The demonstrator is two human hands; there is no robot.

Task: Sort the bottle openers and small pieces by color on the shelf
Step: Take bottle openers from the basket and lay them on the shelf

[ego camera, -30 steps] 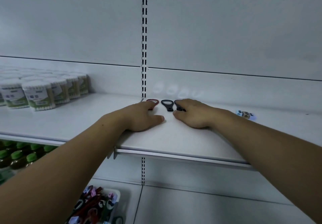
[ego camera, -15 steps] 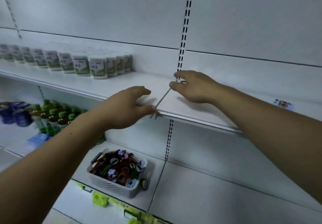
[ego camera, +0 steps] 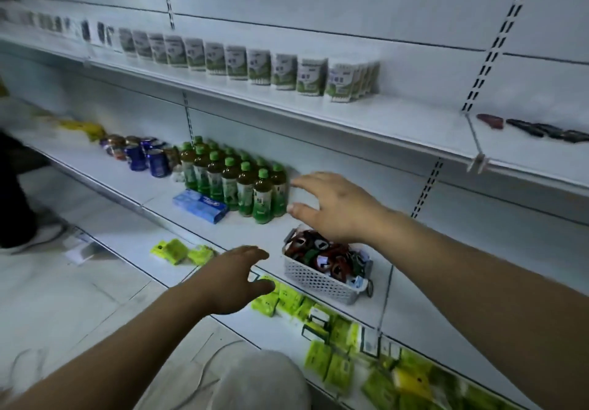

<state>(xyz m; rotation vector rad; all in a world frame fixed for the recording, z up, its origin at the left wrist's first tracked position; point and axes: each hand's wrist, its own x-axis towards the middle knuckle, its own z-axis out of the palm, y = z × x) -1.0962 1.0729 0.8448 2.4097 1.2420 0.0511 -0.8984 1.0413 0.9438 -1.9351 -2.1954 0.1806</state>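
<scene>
In the centre of the frame, the right hand (ego camera: 338,208) hung spread above the white mesh basket (ego camera: 318,280), fingers stretched apart and pointing toward the left of the frame, thumb lowest, with nothing in its grasp. Its wrist covered the basket's far rim. Lower and to the left of it, the left hand (ego camera: 234,279) was also empty, its fingers loosely extended and the thumb held apart. It sat over the front edge of the middle shelf (ego camera: 255,232), just left of the basket and not touching it. The basket stood on that shelf and was heaped with a mixed pile of bottle openers (ego camera: 322,255), mostly red and dark, with small pale pieces at its right end; the blur hid finer detail. On the upper shelf (ego camera: 398,116), at the right edge of the frame, a red opener (ego camera: 490,121) lay beside a short row of dark openers (ego camera: 548,130). Further left on that shelf ran a line of white tubs with green labels (ego camera: 255,65). Green-capped bottles (ego camera: 236,180) were grouped on the middle shelf left of the right hand, with a blue box (ego camera: 200,205) lying in front of them and cans (ego camera: 143,154) further left. Yellow-green packets (ego camera: 287,304) lay along the lowest level, below the basket.
</scene>
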